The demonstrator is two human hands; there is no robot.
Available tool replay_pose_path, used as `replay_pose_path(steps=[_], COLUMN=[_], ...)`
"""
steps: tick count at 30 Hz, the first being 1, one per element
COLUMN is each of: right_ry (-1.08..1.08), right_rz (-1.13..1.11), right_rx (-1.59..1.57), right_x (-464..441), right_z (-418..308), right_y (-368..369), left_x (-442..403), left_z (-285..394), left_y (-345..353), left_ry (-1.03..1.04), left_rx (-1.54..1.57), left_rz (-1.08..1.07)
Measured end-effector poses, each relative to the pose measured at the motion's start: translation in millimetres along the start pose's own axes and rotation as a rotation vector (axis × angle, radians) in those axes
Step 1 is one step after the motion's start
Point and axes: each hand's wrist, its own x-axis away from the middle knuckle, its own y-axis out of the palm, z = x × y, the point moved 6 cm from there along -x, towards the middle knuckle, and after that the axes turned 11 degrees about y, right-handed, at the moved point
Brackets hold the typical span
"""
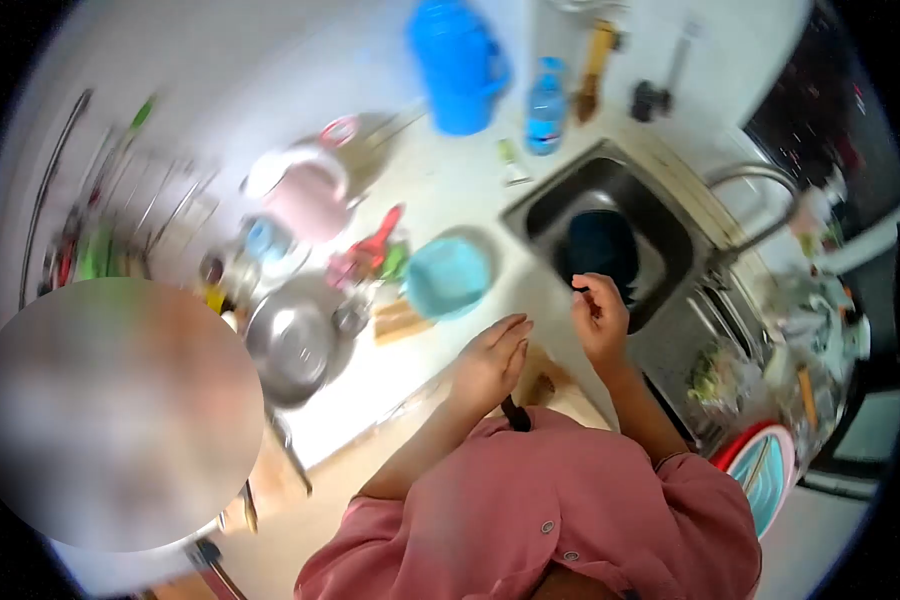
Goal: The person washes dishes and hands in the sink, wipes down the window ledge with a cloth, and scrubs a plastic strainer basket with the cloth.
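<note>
- Pink-red shirt (570, 490) closest to the lens, filling 6 o'clock; wearer faces the counter, both forearms reaching up from it.
- White counter (440, 195), sweeping from 8 o'clock round to 12; crowded along its wall side.
- Metal sink (529, 216) at 2 o'clock, faucet (770, 172) beyond it, also toward 2.
- Blue jug (458, 70) at 12 o'clock, upright near the wall; clear blue bottle (545, 112) at 1, between jug and sink.
- Metal bowl (292, 345) between 8 and 9 o'clock, on the counter; well apart from both hands.
- Light-blue bowl (448, 278) at dead centre, nearer the left hand; contents too blurred to read.
- Dark rounded item (602, 245) at 2 o'clock, down inside the sink basin; kind cannot be told.
- Left hand (492, 362) at 5 o'clock, over the counter's front edge. Fingers fairly straight, close together; no object seen in them.
- Right hand (602, 318) at 3 o'clock, by the sink's near rim. Fingers curled; small black bit at the tips, gripped or merely behind, cannot tell.
- Progress, judged from this view: dark item already in the basin, not lifted out. Work there looks unfinished; how much remains cannot be told.
</note>
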Motion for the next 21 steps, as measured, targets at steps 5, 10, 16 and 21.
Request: replay_pose_path(steps=[5,10,16,21], right_ry=[0.017,0.026,-0.012,-0.072], right_rz=[-0.338,-0.662,-1.032,-1.279], right_rx=[-0.102,-0.150,-0.235,-0.201], right_x=[46.7,121.7,207.4,250.4], right_z=[-54.2,-87.6,-119.0,-151.0], right_y=[120.0,231.4,326.7,369.6], left_x=[81.5,171.3,274.5,324.4], left_z=[-14.7,-21.0,-12.5,7.3], left_y=[-93.7,-170.3,-231.7,-263.7], left_ry=[-0.197,-0.384,-0.626,-0.789], left_rx=[-0.111,-0.214,-0.328,-0.436], left_rz=[0.181,0.329,0.554,0.691])
